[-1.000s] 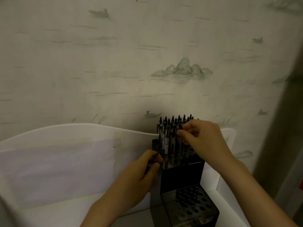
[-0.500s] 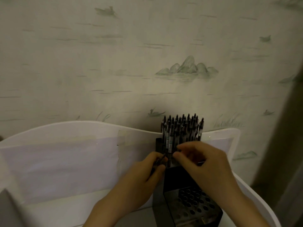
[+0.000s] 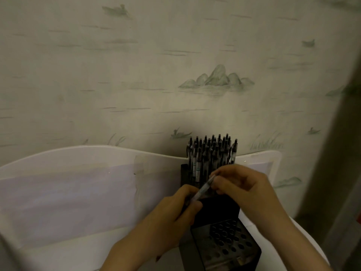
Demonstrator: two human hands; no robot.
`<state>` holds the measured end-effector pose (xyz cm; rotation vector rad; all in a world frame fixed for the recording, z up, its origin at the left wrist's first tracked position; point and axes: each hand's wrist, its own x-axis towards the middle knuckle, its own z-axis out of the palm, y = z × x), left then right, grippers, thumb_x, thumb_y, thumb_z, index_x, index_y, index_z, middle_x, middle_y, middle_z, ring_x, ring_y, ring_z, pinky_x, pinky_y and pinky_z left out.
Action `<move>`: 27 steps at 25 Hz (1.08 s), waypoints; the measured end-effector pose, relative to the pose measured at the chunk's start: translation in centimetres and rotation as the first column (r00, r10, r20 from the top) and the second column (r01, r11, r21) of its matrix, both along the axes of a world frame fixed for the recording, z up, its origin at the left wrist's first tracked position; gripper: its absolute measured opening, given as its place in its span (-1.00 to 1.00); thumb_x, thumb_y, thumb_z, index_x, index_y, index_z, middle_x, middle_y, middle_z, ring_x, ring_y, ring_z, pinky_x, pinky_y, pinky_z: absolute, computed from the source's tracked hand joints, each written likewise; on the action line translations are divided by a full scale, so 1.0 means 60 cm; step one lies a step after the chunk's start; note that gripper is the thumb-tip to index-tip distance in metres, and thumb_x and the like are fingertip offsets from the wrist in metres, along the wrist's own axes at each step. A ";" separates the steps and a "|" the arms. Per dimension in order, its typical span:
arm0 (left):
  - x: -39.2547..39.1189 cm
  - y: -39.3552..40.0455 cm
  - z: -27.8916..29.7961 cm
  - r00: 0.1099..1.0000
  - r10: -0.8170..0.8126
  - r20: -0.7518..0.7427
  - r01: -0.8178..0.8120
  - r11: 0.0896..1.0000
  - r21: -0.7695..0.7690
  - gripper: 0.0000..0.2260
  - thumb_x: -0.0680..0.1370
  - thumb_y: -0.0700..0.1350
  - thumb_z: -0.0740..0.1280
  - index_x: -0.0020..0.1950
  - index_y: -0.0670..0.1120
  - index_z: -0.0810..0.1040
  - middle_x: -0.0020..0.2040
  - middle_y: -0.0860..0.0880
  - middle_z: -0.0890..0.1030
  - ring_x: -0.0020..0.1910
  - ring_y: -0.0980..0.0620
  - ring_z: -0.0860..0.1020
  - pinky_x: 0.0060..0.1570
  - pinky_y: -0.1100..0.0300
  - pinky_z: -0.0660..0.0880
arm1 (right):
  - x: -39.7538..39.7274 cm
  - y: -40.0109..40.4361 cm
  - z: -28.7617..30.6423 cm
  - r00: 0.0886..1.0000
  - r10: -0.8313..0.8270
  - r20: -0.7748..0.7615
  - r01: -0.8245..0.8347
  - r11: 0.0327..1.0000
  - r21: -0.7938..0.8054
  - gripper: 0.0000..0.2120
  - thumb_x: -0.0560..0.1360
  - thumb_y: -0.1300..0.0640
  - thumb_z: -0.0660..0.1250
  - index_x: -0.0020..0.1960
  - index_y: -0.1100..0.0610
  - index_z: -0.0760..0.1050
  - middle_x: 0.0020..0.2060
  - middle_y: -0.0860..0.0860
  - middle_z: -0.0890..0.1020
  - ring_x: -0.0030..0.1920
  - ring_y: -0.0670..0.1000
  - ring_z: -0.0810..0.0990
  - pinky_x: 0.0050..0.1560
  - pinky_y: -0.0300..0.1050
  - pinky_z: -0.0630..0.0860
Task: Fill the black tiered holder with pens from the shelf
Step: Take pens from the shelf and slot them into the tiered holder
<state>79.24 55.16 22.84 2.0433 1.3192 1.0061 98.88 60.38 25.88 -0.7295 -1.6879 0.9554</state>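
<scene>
Head view: black tiered holder (image 3: 218, 214) on the white shelf (image 3: 68, 192), against the wall; its top tier packed with upright pens (image 3: 212, 151), its lowest tier showing open holes; one pen (image 3: 203, 189) slanted above the holder, my left hand (image 3: 175, 210) gripping its lower end, my right hand (image 3: 244, 186) pinching its upper end.

Wall: pale wallpaper (image 3: 136, 65) with faint green hills (image 3: 216, 79), small boats and reeds.
Right edge: dark, blurred upright strip (image 3: 343, 153), unidentifiable.
</scene>
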 end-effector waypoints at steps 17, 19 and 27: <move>-0.011 -0.003 0.007 0.996 0.079 -0.030 -0.077 0.995 0.066 -0.95 0.62 0.04 0.22 0.04 0.19 0.45 -0.45 0.12 0.41 -0.46 0.17 0.34 -0.42 0.36 0.26 | 0.015 0.060 0.070 0.894 -0.443 -0.062 0.430 0.813 0.393 -0.92 0.49 0.17 0.42 -0.05 0.02 0.57 -0.25 -0.14 0.65 -0.22 -0.17 0.62 -0.17 -0.42 0.51; -0.011 -0.002 0.009 0.996 0.083 -0.026 -0.080 0.994 0.075 -0.95 0.62 0.02 0.22 0.03 0.17 0.46 -0.44 0.13 0.43 -0.46 0.18 0.34 -0.42 0.39 0.26 | 0.010 0.064 0.060 0.895 -0.446 -0.030 0.423 0.823 0.378 -0.91 0.49 0.18 0.43 -0.06 0.03 0.57 -0.26 -0.14 0.64 -0.23 -0.18 0.61 -0.19 -0.44 0.50; -0.010 0.002 0.006 0.995 0.095 -0.020 -0.093 0.992 0.089 -0.96 0.61 0.02 0.22 -0.01 0.15 0.46 -0.38 0.12 0.47 -0.45 0.18 0.34 -0.39 0.37 0.31 | 0.008 0.073 0.054 0.885 -0.462 0.060 0.420 0.848 0.325 -0.92 0.43 0.10 0.51 -0.14 0.03 0.61 -0.34 -0.15 0.65 -0.29 -0.21 0.62 -0.26 -0.46 0.50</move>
